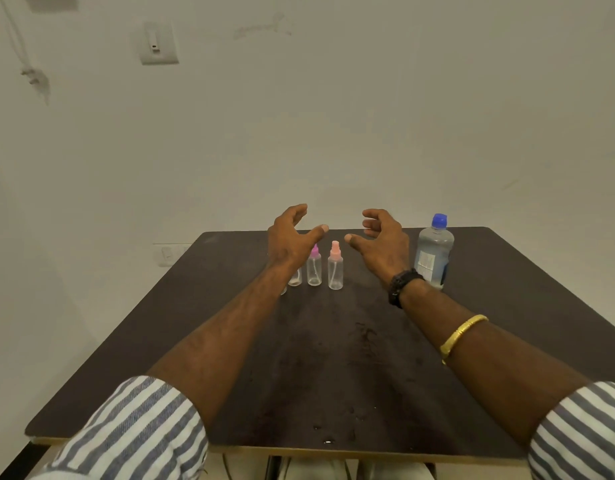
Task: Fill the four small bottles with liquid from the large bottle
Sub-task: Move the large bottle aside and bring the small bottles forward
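Large bottle [434, 252], blue cap on, stands on the tabletop [334, 358] just right of the right grip [384, 245], which like the left grip [287, 239] hovers spread and empty above the four small bottles [335, 271], so uncapping likely comes first.

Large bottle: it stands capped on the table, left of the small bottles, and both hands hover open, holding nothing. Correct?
Wrong side. The head view shows the large bottle standing capped on the table to the right of the small bottles, beside the right hand. As stated, that hand and the left hand hover open, holding nothing.
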`<state>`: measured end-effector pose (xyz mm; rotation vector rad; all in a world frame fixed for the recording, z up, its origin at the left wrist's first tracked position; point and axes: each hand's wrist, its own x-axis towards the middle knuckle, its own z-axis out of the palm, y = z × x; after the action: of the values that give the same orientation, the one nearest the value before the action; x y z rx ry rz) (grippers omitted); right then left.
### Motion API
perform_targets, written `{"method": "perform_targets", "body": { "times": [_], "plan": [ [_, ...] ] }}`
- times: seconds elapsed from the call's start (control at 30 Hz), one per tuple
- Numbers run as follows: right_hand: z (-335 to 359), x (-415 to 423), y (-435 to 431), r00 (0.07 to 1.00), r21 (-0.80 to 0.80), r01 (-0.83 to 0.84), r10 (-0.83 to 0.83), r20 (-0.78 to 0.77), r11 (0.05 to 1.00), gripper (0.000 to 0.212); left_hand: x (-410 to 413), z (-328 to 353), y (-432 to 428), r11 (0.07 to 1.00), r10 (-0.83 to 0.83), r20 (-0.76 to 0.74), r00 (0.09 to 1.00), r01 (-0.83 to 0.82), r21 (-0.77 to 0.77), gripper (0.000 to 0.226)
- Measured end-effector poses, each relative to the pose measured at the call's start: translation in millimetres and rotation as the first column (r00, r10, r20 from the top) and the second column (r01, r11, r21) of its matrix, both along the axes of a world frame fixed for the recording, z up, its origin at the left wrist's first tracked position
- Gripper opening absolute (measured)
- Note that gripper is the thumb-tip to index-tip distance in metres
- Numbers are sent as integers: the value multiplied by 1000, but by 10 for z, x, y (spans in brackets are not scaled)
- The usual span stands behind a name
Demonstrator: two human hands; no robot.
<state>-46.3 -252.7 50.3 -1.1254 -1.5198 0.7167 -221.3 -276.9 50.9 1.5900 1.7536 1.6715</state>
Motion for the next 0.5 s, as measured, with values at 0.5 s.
{"method": "perform_targets", "body": {
  "times": [0.5],
  "plan": [
    [44, 519, -8, 993, 24, 114, -113, -42, 993, 56, 712, 88, 121, 991, -133, -40, 990, 134, 22, 65]
  ]
}}
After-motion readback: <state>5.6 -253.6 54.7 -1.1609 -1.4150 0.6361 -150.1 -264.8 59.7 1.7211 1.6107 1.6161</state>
